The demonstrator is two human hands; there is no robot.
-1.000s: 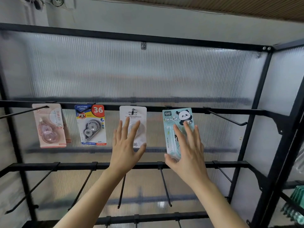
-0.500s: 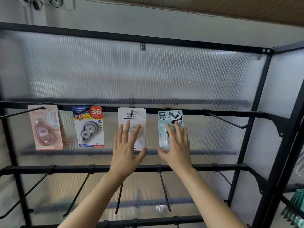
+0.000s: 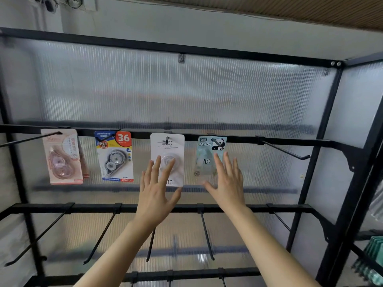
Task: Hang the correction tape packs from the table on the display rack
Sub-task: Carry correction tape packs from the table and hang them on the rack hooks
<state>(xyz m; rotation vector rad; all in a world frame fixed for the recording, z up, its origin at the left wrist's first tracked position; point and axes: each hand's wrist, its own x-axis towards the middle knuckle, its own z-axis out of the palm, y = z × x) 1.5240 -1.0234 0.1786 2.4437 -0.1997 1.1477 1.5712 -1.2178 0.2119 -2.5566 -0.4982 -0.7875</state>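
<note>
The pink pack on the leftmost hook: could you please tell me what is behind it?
Behind the pink pack, the edge of a second pack peeks out at its right side. The rest is covered, so its design is unclear.

1 camera only, head-worn and wide-angle. It faces the display rack (image 3: 207,51) squarely and tilts up enough to catch the ceiling (image 3: 310,7). It stands near: the left hand (image 3: 154,195) and right hand (image 3: 228,187), entering from below, reach the middle rail. Bars bow toward the edges.
</note>
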